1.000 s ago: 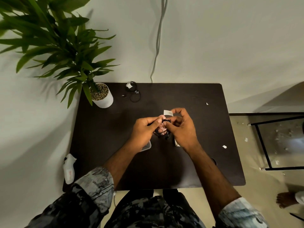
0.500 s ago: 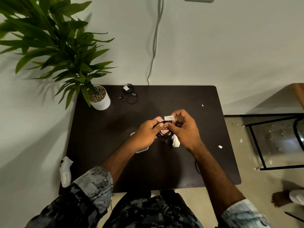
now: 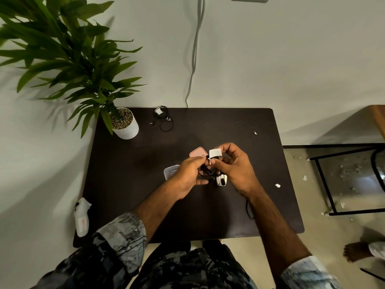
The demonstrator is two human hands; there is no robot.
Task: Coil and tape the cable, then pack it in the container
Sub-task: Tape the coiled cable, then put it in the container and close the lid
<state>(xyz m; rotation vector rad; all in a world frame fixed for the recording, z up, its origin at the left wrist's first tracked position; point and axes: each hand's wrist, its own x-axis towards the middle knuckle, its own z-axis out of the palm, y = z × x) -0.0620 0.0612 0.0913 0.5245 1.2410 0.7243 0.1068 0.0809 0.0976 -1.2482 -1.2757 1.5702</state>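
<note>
Both hands meet above the middle of the dark table [image 3: 129, 184]. The left hand [image 3: 188, 176] is pinched closed on a small coil of thin black cable [image 3: 208, 171], loops bunched tight between the two hands, held off the tabletop. The right hand [image 3: 235, 170] grips the coil's other side, thumb and forefinger closed on a short strip of white tape [image 3: 215, 153] that stands up from the coil's top edge; a smaller white bit shows at the thumb tip. Whether the strip is stuck around the loops cannot be told.

Just behind the hands lies a pink square lid [image 3: 198, 152]. A clear plastic container [image 3: 170, 172] sits on the table, partly under the left hand. A white tape roll [image 3: 220, 181] sits just below the coil, near the right palm.

At the far edge, a second black cable bundle [image 3: 164, 119] with a white tag lies loose, beside a white potted plant [image 3: 123, 124]. White paper scraps [image 3: 277, 185] dot the table's right side. A white object [image 3: 82, 217] hangs off the left edge.
</note>
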